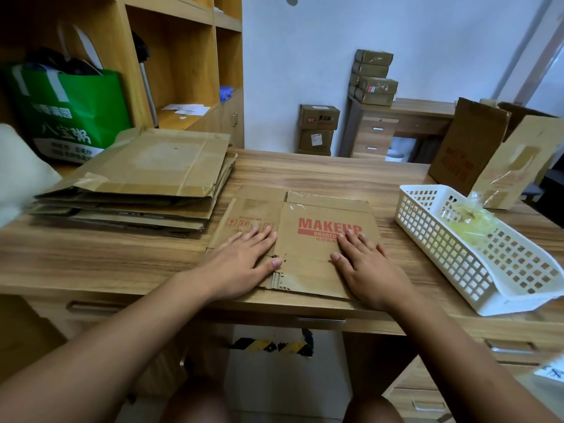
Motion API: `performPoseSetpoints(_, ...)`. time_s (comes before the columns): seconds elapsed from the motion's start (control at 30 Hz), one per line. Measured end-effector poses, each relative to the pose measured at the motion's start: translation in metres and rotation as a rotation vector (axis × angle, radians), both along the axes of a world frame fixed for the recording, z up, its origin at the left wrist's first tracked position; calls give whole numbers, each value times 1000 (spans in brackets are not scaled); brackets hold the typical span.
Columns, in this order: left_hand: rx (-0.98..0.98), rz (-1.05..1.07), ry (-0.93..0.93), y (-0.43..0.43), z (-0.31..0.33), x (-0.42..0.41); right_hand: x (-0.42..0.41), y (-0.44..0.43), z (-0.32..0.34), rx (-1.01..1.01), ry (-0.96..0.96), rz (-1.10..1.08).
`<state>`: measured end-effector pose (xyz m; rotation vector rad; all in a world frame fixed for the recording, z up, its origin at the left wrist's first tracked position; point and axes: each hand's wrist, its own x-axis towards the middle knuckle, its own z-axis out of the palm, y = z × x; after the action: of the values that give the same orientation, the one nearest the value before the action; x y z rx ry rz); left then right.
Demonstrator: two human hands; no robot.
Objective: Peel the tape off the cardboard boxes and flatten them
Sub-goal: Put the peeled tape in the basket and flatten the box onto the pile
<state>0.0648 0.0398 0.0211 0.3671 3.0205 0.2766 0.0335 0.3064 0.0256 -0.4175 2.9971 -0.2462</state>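
Cardboard box [308, 270] lies under flat-palmed left hand [244, 261] and right hand [370, 270].

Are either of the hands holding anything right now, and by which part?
Nothing is gripped: left hand and right hand lie flat, pressing the flattened MAKEUP box onto the desk.

Green shopping bag [76, 111] sits far left, tucked against the wooden shelving [183, 56], with loose papers [186, 109] lying in one cubby. On the right of the wooden desk [305, 172], a white slotted basket [442, 248]. Behind it, by the wall, a small drawer unit [377, 135].
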Motion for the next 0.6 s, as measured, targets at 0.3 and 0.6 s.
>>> performPoseSetpoints(0.3,-20,10,14,2,0,1,2,1,-2,42,28,0)
performPoseSetpoints(0.6,15,122,104,-10,7,4,6,13,0,-82,38,-208)
